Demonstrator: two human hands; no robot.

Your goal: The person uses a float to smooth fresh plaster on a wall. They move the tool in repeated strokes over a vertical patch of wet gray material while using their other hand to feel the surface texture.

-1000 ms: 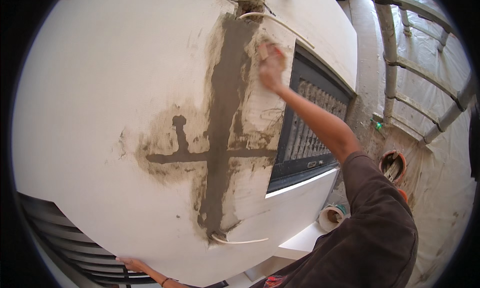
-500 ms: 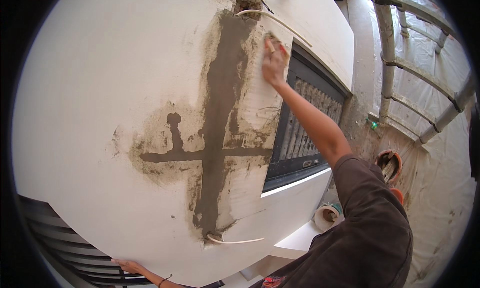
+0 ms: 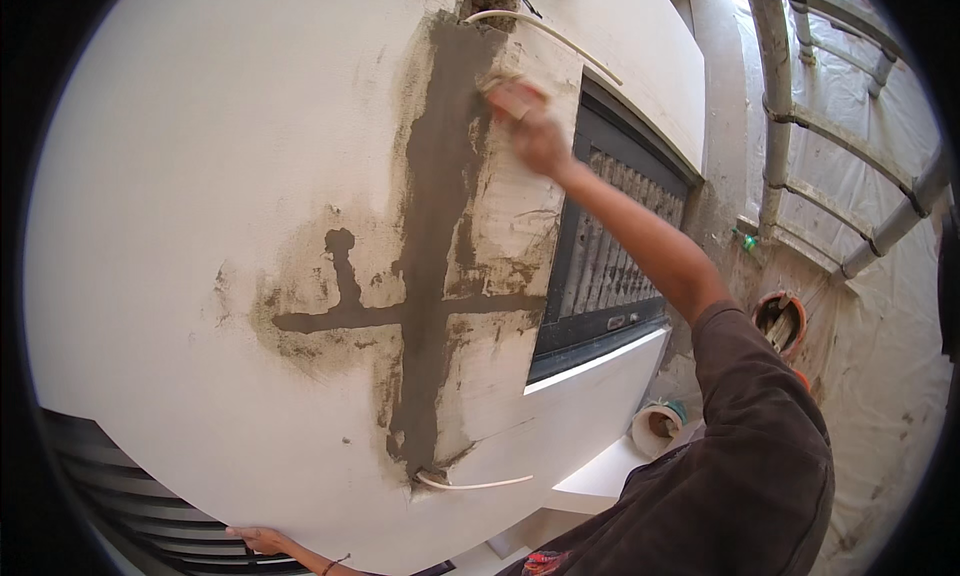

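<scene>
My right hand (image 3: 541, 141) is closed round a red-and-beige float (image 3: 515, 98), smeared by motion, at the upper right edge of a grey mortar strip (image 3: 428, 226). The strip runs down a white wall (image 3: 180, 156) and is crossed by a narrower band of mortar (image 3: 340, 319) with a short branch upward. Far down on the left, my left hand (image 3: 262, 541) rests with fingers stretched out at the wall's lower edge, beside black slats (image 3: 150, 496). Nothing shows in it.
Pale cable tubes stick out of the wall at the strip's top (image 3: 550, 38) and bottom (image 3: 475, 483). Right of the strip is a dark-framed window (image 3: 610, 246). A ladder-like metal scaffold (image 3: 840, 141) stands on plastic sheeting (image 3: 880, 376). Buckets (image 3: 655, 431) sit by my right arm.
My right hand has swept left with the float, from beside the window's top corner to the edge of the mortar strip. The left hand stays at the wall's lower edge.
</scene>
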